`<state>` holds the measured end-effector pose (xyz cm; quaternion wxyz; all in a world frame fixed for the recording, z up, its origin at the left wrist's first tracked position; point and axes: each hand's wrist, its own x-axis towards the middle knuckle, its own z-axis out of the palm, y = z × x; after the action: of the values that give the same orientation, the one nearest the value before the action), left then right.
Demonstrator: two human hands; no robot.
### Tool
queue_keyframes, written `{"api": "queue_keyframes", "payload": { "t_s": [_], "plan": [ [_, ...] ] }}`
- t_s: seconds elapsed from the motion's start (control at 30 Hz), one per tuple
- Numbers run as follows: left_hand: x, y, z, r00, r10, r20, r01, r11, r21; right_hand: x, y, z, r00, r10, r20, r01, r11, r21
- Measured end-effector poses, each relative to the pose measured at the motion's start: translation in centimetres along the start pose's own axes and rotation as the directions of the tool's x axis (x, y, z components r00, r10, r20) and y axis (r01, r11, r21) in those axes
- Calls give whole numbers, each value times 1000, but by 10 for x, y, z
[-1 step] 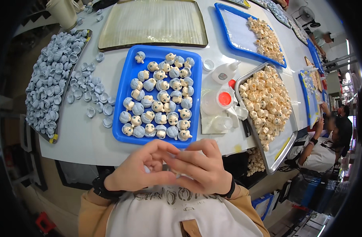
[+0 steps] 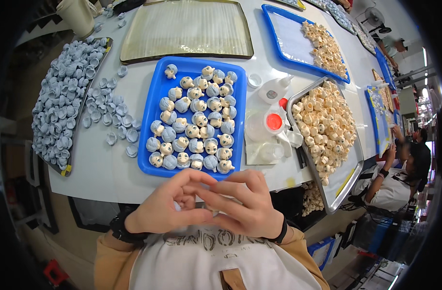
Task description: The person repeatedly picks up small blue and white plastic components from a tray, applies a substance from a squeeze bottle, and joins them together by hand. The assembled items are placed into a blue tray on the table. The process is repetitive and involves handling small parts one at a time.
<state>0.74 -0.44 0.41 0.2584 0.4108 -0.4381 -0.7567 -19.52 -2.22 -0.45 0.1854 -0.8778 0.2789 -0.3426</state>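
Head view: left hand (image 2: pixel 165 208) and right hand (image 2: pixel 245 205) pinched together on one small pale piece (image 2: pixel 212 209) (mostly hidden by fingers), held close to chest, just below blue tray (image 2: pixel 151 123) of figurines (image 2: pixel 197 118).

Two hands at bottom centre, left hand (image 2: pixel 165 208) and right hand (image 2: pixel 247 208). Three blue trays: centre blue tray (image 2: pixel 151 116), upper-right one (image 2: pixel 288 41), far-right one (image 2: pixel 373 116). One steel tray (image 2: pixel 349 186), right. Roughly thirty-odd capped figurines (image 2: pixel 194 118); loose pieces too many to count.
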Motion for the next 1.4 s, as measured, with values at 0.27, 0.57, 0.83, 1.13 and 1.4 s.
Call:
{"api": "queue_keyframes", "payload": {
  "t_s": [0.27, 0.57, 0.83, 1.13, 1.4],
  "plan": [
    [49, 73, -61, 850, 524, -59, -141, 333, 932, -23, 3, -43, 921, 330, -205, -309, 942, 128],
    [77, 45, -64, 837, 545, -36, -4, 72, 997, -121, 28, -120, 554, 520, -650, -772, 612, -169],
    [35, 75, -46, 857, 497, -137, -163, 514, 842, -170, 54, -157, 547, 767, -335, -816, 399, -418],
    [-25, 16, -11, 790, -37, -612, -324, 822, -468, -161, 66, -161, 528, 805, -270, -807, 378, -453],
    [-15, -21, -18, 938, 290, -190, -341, 869, -359, -170, 97, -188, 479, 827, -295, -832, 319, -454]
  ]
}}
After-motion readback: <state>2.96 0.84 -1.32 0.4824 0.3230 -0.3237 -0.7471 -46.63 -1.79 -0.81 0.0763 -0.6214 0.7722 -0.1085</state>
